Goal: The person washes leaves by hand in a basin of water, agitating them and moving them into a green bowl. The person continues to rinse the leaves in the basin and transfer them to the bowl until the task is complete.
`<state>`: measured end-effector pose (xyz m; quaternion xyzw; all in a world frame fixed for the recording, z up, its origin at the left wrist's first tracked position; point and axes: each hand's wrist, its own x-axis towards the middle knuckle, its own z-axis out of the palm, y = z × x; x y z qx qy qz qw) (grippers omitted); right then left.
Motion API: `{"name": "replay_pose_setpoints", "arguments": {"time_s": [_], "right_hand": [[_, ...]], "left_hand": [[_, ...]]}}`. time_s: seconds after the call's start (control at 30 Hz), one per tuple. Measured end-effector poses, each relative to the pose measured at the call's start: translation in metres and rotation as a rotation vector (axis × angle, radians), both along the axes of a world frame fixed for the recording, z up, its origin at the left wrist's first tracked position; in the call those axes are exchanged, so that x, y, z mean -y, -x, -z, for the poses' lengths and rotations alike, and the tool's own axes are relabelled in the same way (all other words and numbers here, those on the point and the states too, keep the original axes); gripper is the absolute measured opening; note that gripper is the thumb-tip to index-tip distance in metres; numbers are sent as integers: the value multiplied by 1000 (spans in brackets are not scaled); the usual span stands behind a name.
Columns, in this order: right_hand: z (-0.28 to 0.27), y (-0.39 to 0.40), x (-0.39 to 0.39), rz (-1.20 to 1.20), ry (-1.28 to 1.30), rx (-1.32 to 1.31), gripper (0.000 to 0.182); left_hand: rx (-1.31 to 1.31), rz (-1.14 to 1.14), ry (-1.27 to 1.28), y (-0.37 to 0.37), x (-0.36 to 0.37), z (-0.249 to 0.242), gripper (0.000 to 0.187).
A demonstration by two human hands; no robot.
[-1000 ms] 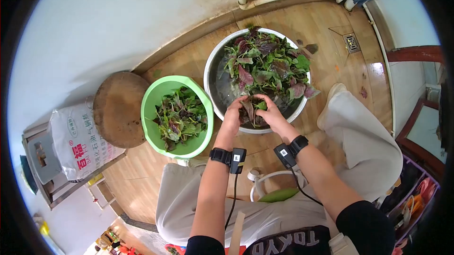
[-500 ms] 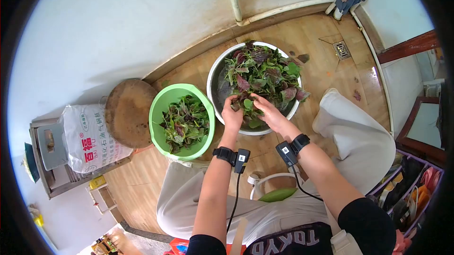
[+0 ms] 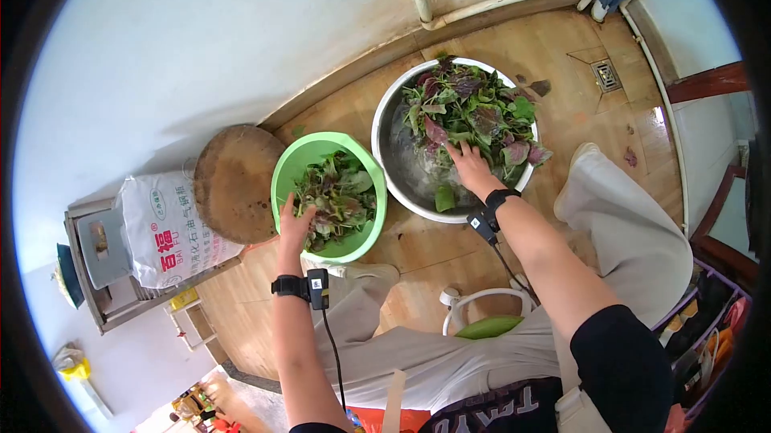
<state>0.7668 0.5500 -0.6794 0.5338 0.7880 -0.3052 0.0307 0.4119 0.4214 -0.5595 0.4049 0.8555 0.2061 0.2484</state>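
Note:
A metal basin (image 3: pixel 393 180) holds water and a heap of leafy greens (image 3: pixel 474 108), green and purple-red. My right hand (image 3: pixel 472 169) is over its near side, fingers spread and touching the leaves. To the left, a light green plastic basin (image 3: pixel 379 228) contains more leafy greens (image 3: pixel 341 200). My left hand (image 3: pixel 295 224) reaches over its left rim, thumb and fingers apart at the edge of those leaves. Both wrists wear black straps with small boxes and cables.
A round wooden board (image 3: pixel 237 184) leans by the wall beside a white printed sack (image 3: pixel 173 228). A floor drain (image 3: pixel 605 75) lies to the right. Between my legs is a white-framed stool (image 3: pixel 482 300). A crate of assorted items (image 3: pixel 699 337) stands at right.
My left hand has gone from the metal basin to the green basin on the left. My right hand stays at the metal basin, and the bunch both hands held there is gone from them.

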Motion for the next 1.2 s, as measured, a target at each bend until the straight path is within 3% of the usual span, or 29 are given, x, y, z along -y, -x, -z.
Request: {"name": "replay_pose_setpoints", "arguments": {"time_s": [0.07, 0.13, 0.27, 0.33, 0.43, 0.47, 0.53, 0.6, 0.63, 0.7, 0.73, 0.8, 0.83, 0.9, 0.97, 1.0, 1.07, 1.13, 1.2], "right_hand": [[13, -2, 5, -33, 113, 51, 64], [33, -7, 16, -41, 367, 52, 55], [36, 0, 32, -85, 344, -75, 37], [13, 14, 27, -129, 429, -350, 49], [-15, 37, 24, -146, 311, -334, 61], [-10, 37, 24, -142, 314, -334, 61], [7, 29, 22, -412, 280, 38, 66], [13, 6, 28, -412, 240, 46, 59], [20, -4, 29, -459, 262, 83, 57], [33, -20, 28, -547, 228, 127, 52], [11, -17, 18, -477, 345, 138, 52], [5, -17, 8, -329, 290, 108, 52], [6, -17, 2, -331, 292, 117, 52], [11, -16, -5, -167, 22, -85, 48], [15, -13, -3, -230, -13, -51, 45], [22, -14, 1, -298, -51, -24, 43], [41, -20, 9, -401, -30, 12, 38], [47, -24, 11, -772, 45, 192, 35], [40, -24, 2, -722, 71, 197, 31]], "left_hand": [[25, -83, 89, 0, -1, -1, 53], [50, -65, 89, 3, 3, 18, 49], [175, -114, -16, -20, -2, 11, 40], [198, -102, -105, -34, -10, -3, 35], [376, -188, -74, -57, -25, -11, 31], [334, -122, -86, -63, -27, -1, 30], [317, -60, -47, -81, -33, 19, 27], [309, 26, -14, -103, -34, 45, 26], [209, 159, -46, -107, -30, 82, 25], [276, 191, 36, -151, -45, 78, 23], [316, 227, -37, -163, -42, 106, 24], [163, 430, -98, -187, -53, 126, 30], [35, 405, -51, -200, -58, 134, 33], [-82, 383, 5, -215, -62, 146, 37], [-240, 527, 325, -223, -65, 158, 43], [-231, 527, 328, -230, -70, 150, 43], [-182, 847, 803, -240, -78, 137, 47], [-240, 957, 832, -243, -75, 148, 40], [-129, 866, 703, -237, -73, 161, 31]]}}
